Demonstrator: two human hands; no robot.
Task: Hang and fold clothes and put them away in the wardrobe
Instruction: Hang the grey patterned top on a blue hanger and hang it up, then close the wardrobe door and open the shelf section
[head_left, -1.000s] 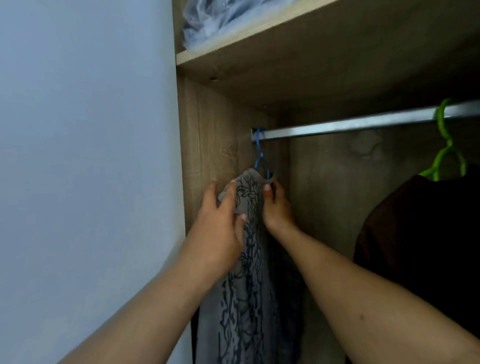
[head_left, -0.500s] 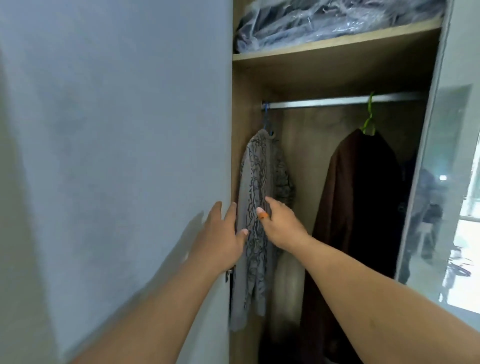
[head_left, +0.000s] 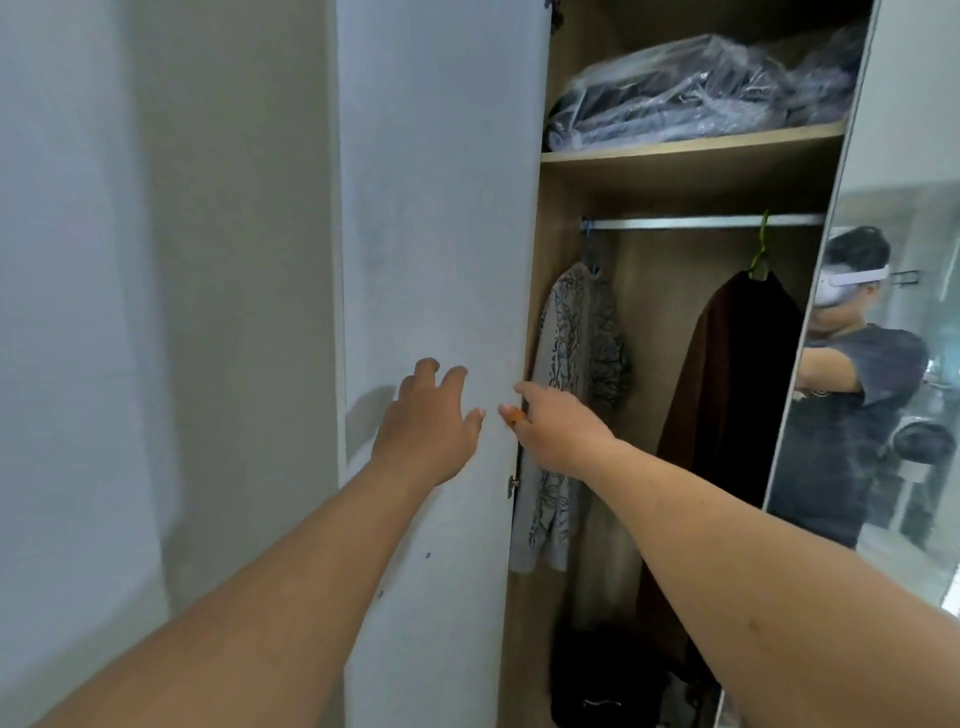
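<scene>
With both arms stretched toward the wardrobe, I have my left hand (head_left: 426, 421) spread loose against the face of the white door (head_left: 441, 208), fingers relaxed and gripping nothing, which reads as steadying the panel or readying to swing it. Just to its right, my right hand (head_left: 558, 431) reaches at the door's edge with fingers loosely extended; whether its tips touch the edge or the cloth behind is hard to tell from this angle, and it seems to hold nothing. The two hands sit close together but apart.

Inside, one grey patterned garment (head_left: 576, 364) hangs from a blue hanger (head_left: 588, 244) at the far left end of the metal rail (head_left: 701, 222), tucked against the side wall, probably to leave room for more. Further right, one dark brown garment (head_left: 727, 374) hangs from a green hanger (head_left: 761, 249). That makes two hung pieces on two hangers. On the single shelf (head_left: 691, 150) above lies one plastic-wrapped bundle (head_left: 701, 88). At far right, a mirrored door (head_left: 893, 364) stands open.
</scene>
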